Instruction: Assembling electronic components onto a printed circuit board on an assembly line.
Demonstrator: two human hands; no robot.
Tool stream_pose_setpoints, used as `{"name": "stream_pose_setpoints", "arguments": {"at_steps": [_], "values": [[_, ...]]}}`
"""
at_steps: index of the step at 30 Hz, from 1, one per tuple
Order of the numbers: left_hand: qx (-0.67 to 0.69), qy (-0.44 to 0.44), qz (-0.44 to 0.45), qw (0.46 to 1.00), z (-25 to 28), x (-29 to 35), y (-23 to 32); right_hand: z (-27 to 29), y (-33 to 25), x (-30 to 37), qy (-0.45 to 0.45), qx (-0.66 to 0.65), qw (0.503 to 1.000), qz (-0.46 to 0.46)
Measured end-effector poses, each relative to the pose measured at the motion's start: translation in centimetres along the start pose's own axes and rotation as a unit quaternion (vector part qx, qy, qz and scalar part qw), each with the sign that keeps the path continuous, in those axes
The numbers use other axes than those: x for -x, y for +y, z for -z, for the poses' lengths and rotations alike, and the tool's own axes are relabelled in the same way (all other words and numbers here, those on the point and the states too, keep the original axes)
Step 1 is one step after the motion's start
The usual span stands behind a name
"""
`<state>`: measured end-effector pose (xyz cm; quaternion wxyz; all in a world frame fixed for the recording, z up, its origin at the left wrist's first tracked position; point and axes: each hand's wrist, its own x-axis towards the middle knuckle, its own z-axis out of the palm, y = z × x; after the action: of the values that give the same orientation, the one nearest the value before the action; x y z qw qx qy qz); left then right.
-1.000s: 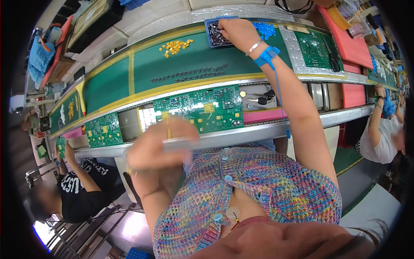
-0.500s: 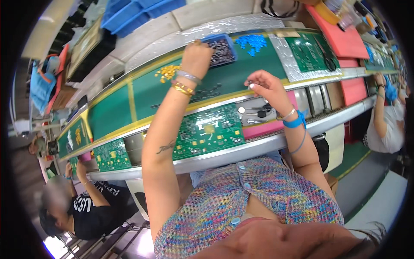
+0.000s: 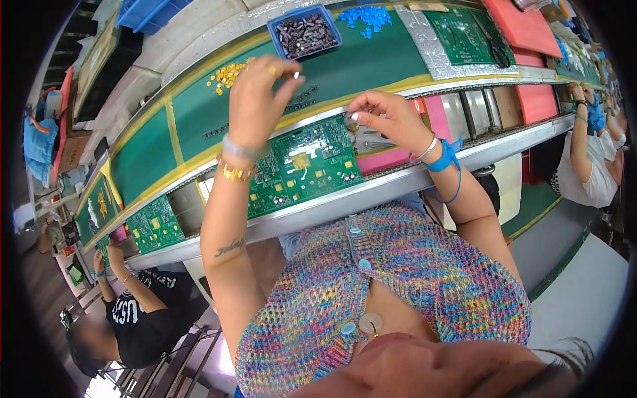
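Observation:
My left hand [image 3: 255, 99] is above the green work surface, fingers curled toward the thumb; motion smears it, and anything between the tips is too small to make out. To its right, my right hand [image 3: 391, 119] pinches a small dark component [image 3: 349, 115] over the upper right corner of a green circuit board [image 3: 305, 162]. That board lies in the metal rail, partly behind my left wrist. Short rows of small dark components [image 3: 302, 99] lie on the green surface between my hands. Beyond them stands a blue bin [image 3: 271, 33] full of dark cylindrical components.
Yellow parts [image 3: 225, 76] lie left of the bin, blue parts [image 3: 365, 18] right of it. Another circuit board [image 3: 458, 33] with scissors [image 3: 497, 53] rests on silvery sheeting. Metal tools [image 3: 375, 141] sit beside the near board. Co-workers sit left and right along the line.
My left hand has drawn back from the blue bin toward me. My right hand has moved left and nearer, to the board's corner. The whole view has shifted, showing the bin higher.

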<state>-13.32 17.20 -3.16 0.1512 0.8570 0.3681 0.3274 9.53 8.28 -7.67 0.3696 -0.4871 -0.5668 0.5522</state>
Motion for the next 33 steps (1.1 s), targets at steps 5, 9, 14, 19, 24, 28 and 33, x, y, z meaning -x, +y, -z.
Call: {"name": "stream_pose_setpoints", "arguments": {"at_steps": [5, 9, 14, 19, 24, 28, 33], "values": [[0.205, -0.033, 0.200, 0.958, 1.8, 8.7, 0.4, -1.5, 1.3, 0.6, -0.006, 0.167, 0.983, 0.077], [0.377, 0.019, 0.329, 0.866, 2.5, 15.0, -0.5, -2.2, 0.5, 1.1, -0.034, 0.174, 0.983, 0.050], [0.414, 0.044, 0.373, 0.829, 2.5, 17.8, 0.1, -2.8, 0.2, 0.8, -0.043, 0.177, 0.983, 0.033], [0.302, -0.067, 0.341, 0.888, 1.6, 13.3, 1.3, -1.1, -0.5, -1.7, -0.122, 0.304, 0.943, 0.065], [0.162, 0.020, 0.129, 0.978, 0.7, 4.8, 1.2, 0.0, -5.4, -7.4, 0.149, 0.287, 0.921, 0.217], [0.088, 0.026, 0.196, 0.976, 1.4, 3.5, 1.3, 3.8, -4.3, -7.3, 0.219, 0.385, 0.882, 0.158], [0.067, 0.083, 0.220, 0.970, 2.7, 9.8, 0.6, 8.0, 1.8, -8.9, 0.230, 0.434, 0.858, 0.148]]}}
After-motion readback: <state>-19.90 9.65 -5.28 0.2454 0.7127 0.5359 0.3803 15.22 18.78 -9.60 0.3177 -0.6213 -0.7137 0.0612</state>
